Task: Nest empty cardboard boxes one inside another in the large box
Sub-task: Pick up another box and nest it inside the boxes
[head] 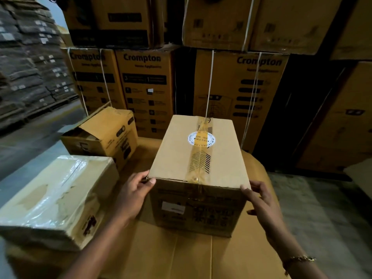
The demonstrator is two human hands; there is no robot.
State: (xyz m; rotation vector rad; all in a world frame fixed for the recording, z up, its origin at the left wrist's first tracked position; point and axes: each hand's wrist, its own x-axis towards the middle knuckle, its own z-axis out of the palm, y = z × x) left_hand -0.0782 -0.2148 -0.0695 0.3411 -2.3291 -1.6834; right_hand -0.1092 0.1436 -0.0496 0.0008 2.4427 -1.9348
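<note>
Here, 2 hands grip the taped box by its near top corners, left hand and right hand on opposite sides, probably to lift it squarely. It rests on flat cardboard; a wrapped box and an open box sit to its left.

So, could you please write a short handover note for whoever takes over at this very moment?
Left hand: grips the taped box at its near left top corner.
Right hand: grips the same box at its near right top corner.
The taped box stands on a broad cardboard surface; a plastic-wrapped box sits to its left, an opened box behind that.
Done: no box visibly nested.
Left: the taped box is sealed; all the nesting remains.
</note>
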